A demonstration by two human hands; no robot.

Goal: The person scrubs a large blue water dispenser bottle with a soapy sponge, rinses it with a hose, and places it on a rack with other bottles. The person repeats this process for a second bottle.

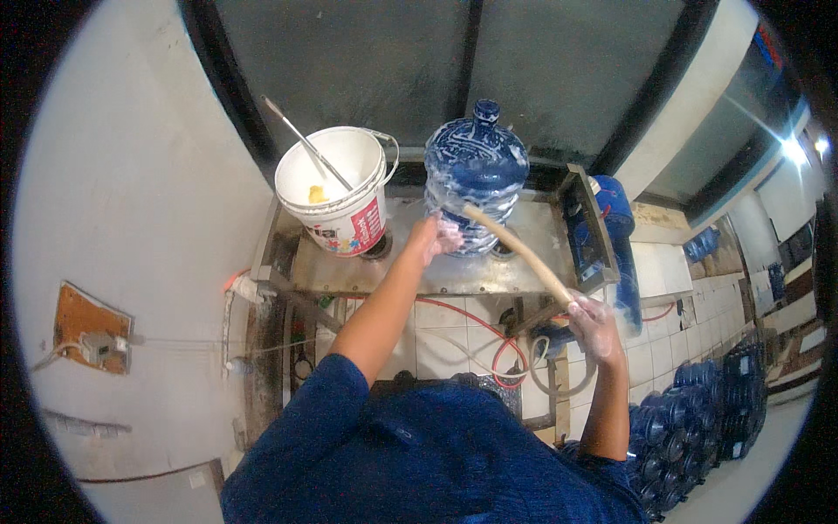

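Observation:
A large blue water jug (478, 166), streaked with white suds, stands upright on a metal-topped stand (419, 278). My left hand (438, 239) is open at the jug's lower left side, with suds on its fingers; whether it touches the jug I cannot tell. In my right hand (595, 327) is a beige hose (534, 259), gripped a little behind its end. That end points at the jug's foamy lower side. To the left is a white bucket (356, 225) holding a long thin metal rod (305, 141) and something small and yellow (318, 194).
A dark glass window (559, 74) rises behind the stand. A raised metal frame (594, 231) borders its right end, with another blue jug (615, 205) beyond. Red tubing (506, 345) runs below over white tiles. Several blue jugs (676, 419) are stacked at lower right.

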